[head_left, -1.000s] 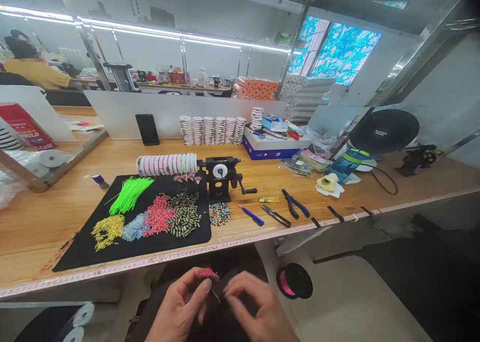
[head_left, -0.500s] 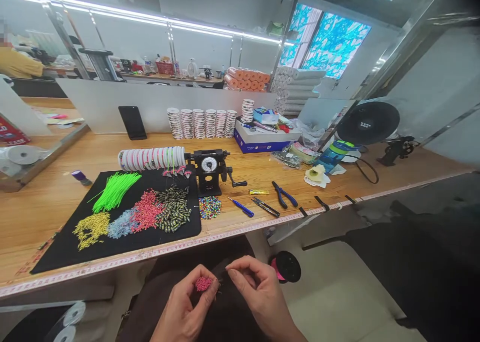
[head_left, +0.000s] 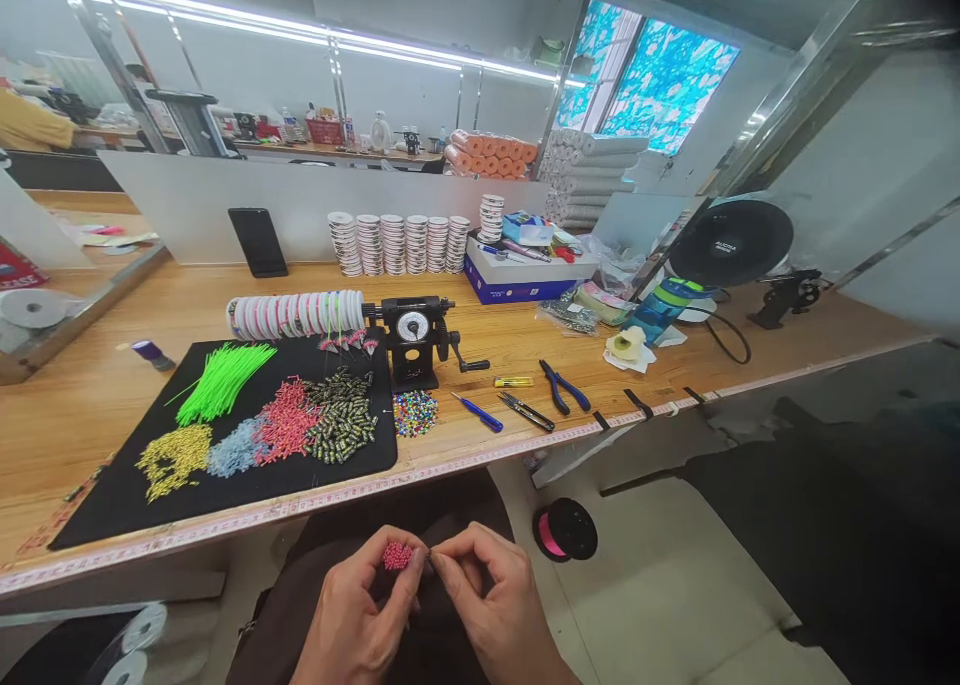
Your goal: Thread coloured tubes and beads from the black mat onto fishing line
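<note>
My left hand [head_left: 358, 610] is closed around a bunch of small pink-red beads [head_left: 397, 556], which show between its thumb and forefinger above my lap. Thumb and forefinger of my right hand [head_left: 499, 605] are pinched together, their tips close against the left thumb tip. Whatever the right fingers grip is too small to make out. On the table beyond, a black mat [head_left: 247, 500] bears piles of red pieces [head_left: 287, 422], dark striped pieces [head_left: 341, 417], light blue pieces [head_left: 234, 449], yellow pieces [head_left: 172, 458] and green strands [head_left: 223, 380].
Behind the mat stands a black hand-crank winder [head_left: 412, 330] with white spools [head_left: 296, 315] on its shaft. Multicoloured beads [head_left: 415, 413], a blue-handled tool [head_left: 480, 414], snips [head_left: 527, 412] and pliers [head_left: 562, 387] lie near the table edge. A pink-wound spool [head_left: 566, 530] is on the floor.
My right hand has moved left, bringing its pinched fingertips up to the left hand's fingertips. The left hand keeps hold of the bead bunch. The camera view has shifted slightly.
</note>
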Tool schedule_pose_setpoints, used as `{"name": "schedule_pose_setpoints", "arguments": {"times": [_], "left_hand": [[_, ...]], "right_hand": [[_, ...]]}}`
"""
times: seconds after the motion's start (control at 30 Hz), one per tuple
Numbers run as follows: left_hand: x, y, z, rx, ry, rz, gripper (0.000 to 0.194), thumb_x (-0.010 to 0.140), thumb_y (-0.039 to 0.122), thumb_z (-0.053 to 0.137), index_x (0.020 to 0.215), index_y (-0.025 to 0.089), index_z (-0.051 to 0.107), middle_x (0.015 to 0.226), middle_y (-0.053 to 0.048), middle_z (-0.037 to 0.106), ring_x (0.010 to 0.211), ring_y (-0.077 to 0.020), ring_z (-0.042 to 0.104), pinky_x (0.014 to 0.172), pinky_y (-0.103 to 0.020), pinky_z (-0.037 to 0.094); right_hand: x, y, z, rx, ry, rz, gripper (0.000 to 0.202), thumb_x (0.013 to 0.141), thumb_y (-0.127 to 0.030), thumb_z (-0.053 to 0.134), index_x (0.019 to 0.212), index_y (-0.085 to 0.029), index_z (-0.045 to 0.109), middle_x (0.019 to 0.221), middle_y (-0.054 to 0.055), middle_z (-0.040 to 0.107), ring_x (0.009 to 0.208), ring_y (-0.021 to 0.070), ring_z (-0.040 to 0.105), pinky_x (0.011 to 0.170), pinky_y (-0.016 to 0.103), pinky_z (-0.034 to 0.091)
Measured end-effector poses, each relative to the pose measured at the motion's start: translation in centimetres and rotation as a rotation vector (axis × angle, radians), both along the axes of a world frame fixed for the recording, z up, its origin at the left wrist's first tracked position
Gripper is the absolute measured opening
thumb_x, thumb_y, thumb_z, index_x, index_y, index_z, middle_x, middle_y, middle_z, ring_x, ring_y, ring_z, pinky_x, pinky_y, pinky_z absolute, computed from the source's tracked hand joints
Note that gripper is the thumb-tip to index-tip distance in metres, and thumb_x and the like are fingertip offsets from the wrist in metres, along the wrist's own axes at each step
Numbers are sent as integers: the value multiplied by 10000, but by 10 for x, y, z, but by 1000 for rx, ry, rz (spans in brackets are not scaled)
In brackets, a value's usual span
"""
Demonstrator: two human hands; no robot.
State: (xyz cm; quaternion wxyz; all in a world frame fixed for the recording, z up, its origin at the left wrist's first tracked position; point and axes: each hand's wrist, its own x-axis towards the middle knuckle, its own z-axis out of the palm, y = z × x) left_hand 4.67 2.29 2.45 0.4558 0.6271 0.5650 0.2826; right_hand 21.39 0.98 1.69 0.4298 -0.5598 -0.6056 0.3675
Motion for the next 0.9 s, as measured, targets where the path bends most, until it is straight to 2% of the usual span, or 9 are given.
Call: {"name": "schedule_pose_setpoints", "arguments": {"times": [0.13,0.27,0.43,0.6,0.73,0.9], "left_hand": [[-3,2,-4,-64,-3,2,404,914,586,491,859,209,625,595,29,553,506,-137,499,462,-211,360],[-1,5,-3,-63,-135,46,413,920,592,476,775,212,553,596,48,475,524,-127,442,482,-210,349],[5,4,1,-64,-225,28,409,913,571,512,739,205,562,632,30,515,567,-136,467,534,-219,387],[5,1,-3,34,-112,4,318,909,482,552,753,209,600,635,30,523,600,-146,469,574,-225,382],[7,-2,-4,120,-47,33,247,889,422,566,752,221,612,601,49,487,544,-129,422,536,-218,340],[11,-5,-5,175,-76,59,240,890,404,551,745,224,618,578,56,450,501,-116,362,474,-213,293]], "right_hand": [[-4,-2,-5,-82,-1,29,235,920,-330,599,765,-181,694,608,-44,473,565,126,407,547,255,313],[-3,-4,-6,-101,-23,75,213,890,-333,636,755,-184,704,560,-61,410,572,128,414,616,268,328],[8,3,-5,-160,197,15,292,900,-441,645,813,-174,725,608,-42,460,565,121,352,530,258,281],[16,10,-9,-161,294,-20,314,889,-479,668,875,-182,769,738,26,637,620,148,487,570,260,376],[15,10,-9,-125,220,-21,287,892,-474,668,843,-216,785,745,30,687,653,174,580,652,275,454],[15,8,-8,-115,200,14,234,909,-418,661,852,-227,784,791,28,724,717,186,615,699,277,453]]}}
